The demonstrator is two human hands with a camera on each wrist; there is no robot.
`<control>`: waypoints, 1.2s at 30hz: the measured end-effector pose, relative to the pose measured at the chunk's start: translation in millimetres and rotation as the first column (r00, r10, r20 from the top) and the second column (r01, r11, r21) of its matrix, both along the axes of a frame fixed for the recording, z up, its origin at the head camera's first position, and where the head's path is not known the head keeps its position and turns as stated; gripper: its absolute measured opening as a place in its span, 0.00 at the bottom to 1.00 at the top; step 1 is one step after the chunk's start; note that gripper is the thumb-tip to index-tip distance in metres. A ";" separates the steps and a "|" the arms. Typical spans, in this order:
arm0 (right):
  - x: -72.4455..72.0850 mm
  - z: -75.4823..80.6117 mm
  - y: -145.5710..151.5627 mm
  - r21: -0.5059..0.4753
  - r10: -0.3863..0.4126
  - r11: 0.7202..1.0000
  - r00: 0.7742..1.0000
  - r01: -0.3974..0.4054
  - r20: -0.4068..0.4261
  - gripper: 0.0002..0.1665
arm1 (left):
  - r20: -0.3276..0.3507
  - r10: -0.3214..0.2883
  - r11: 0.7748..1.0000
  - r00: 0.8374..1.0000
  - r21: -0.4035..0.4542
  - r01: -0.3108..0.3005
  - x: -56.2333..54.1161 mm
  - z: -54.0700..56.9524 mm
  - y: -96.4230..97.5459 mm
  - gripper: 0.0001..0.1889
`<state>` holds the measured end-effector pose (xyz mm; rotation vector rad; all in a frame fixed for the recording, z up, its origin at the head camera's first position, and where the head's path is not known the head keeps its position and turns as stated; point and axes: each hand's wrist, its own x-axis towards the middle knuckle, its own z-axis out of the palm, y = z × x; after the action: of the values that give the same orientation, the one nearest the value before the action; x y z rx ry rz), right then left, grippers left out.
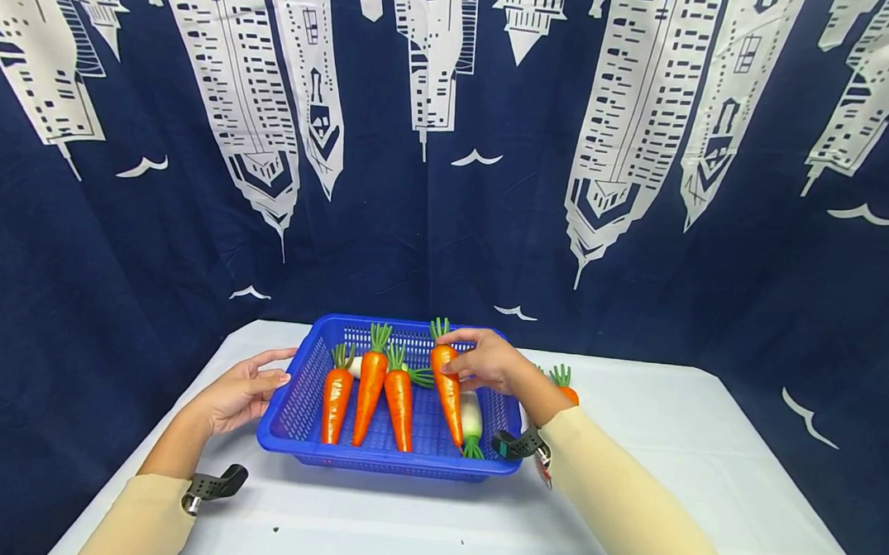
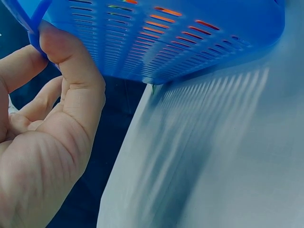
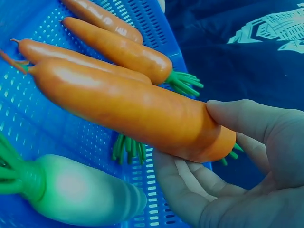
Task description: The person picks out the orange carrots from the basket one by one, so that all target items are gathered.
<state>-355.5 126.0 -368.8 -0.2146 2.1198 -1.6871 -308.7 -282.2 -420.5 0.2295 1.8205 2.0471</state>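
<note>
A blue plastic basket (image 1: 347,464) stands on the white table. My left hand (image 1: 242,391) pinches its left rim between thumb and fingers, as the left wrist view shows near the basket wall (image 2: 190,57). In my right hand (image 1: 489,361) is an orange carrot (image 1: 448,394), held near its leafy end over the right part of the basket; its thin tip points toward me. Several other carrots (image 1: 370,390) lie side by side at the basket's left and middle. A white radish (image 3: 85,190) with green leaves lies beneath the held carrot, and another white radish (image 1: 355,367) is partly hidden behind the carrots.
To the right of the basket, another carrot (image 1: 569,394) lies on the table (image 1: 668,453), mostly hidden by my right forearm. A dark blue curtain (image 1: 431,252) with white building prints hangs behind the table. Small dark specks dot the table's front.
</note>
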 end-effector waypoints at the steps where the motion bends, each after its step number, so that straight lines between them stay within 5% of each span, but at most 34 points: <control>1: 0.9 1.3 1.8 -0.001 -0.007 1.000 1.000 0.007 0.001 0.34 | -0.001 0.000 1.000 1.000 -0.001 0.000 0.1 -0.1 -0.1 0.36; 36: 37.3 14.3 56.8 -0.223 -0.132 0.967 0.991 0.120 -0.037 0.36 | -0.010 -0.004 1.000 1.000 0.016 0.004 0.7 -0.6 0.6 0.35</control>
<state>-318.3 182.9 -354.6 -0.1931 2.0177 -2.0129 -308.0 -281.7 -421.2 0.2484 1.8082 2.0621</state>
